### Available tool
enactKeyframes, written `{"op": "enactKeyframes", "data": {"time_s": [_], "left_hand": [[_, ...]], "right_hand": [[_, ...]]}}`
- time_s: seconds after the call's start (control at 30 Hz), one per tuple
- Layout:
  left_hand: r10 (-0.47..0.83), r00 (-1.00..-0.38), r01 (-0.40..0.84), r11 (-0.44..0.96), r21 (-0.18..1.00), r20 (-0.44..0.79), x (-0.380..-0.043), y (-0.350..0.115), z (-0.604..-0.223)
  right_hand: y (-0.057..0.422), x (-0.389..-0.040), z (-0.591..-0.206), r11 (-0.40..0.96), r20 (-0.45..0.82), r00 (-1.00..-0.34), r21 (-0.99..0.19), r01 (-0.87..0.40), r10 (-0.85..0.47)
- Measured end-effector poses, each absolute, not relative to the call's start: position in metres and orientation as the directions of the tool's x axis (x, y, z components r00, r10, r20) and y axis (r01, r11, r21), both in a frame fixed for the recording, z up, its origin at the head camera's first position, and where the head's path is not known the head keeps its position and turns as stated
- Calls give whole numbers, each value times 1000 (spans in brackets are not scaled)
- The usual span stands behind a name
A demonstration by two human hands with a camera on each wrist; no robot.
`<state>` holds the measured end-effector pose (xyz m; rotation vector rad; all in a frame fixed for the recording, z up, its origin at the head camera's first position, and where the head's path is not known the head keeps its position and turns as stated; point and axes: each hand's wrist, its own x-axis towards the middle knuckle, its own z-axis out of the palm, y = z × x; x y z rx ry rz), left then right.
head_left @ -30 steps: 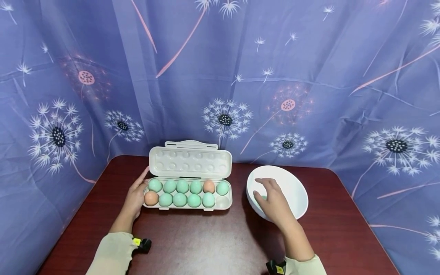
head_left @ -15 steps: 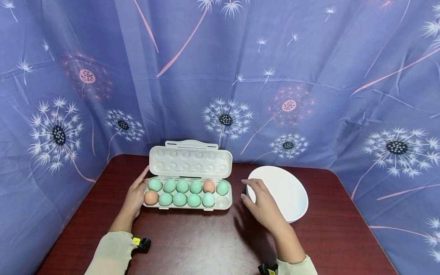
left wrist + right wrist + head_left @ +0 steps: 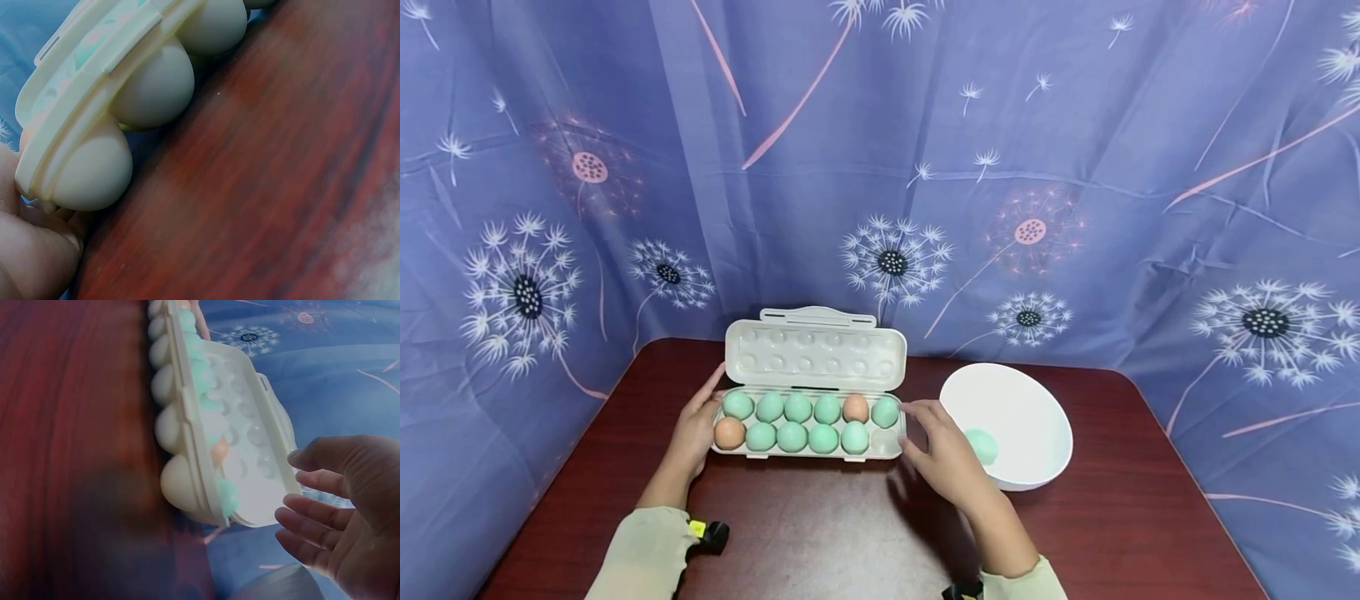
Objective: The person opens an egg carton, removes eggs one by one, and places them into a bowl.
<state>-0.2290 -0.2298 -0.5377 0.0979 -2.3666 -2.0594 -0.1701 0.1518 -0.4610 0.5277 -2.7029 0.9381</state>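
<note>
A cream plastic egg carton (image 3: 842,458) lies on the table with its lid (image 3: 815,354) raised. Green eggs and two brown eggs fill its cups, except the front right cup (image 3: 886,440), which is bare. At the left end, my left hand (image 3: 692,437) grips the carton, its thumb and fingers about the corner in the left wrist view. My right hand (image 3: 951,458) is beside the carton's right end, fingers spread and holding nothing. The right wrist view shows a gap between these fingers and the carton. Whether they touch it is unclear from the head view.
Just right of my right hand stands a white bowl (image 3: 1030,425) with a green egg (image 3: 981,447) inside. The dark red wooden table (image 3: 805,533) meets a blue dandelion-print curtain (image 3: 790,225) behind the carton and along both sides.
My right hand has moved left, out of the bowl and over its rim, to the carton's right end. The green egg in the bowl is now uncovered. My left hand has stayed put.
</note>
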Motion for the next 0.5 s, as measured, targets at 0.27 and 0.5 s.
{"op": "enactKeyframes", "data": {"time_s": [0.27,0.5], "left_hand": [[-49,-998,-57,149,987,-50,-229,-230,-542],[-47,-999,-28,139,990,-22,-231,-231,-540]], "right_hand": [[140,-174,-475,725,276,-917,-564,-396,-287],[127,-177,-486,734,277,-899,-519,-438,-340]]}}
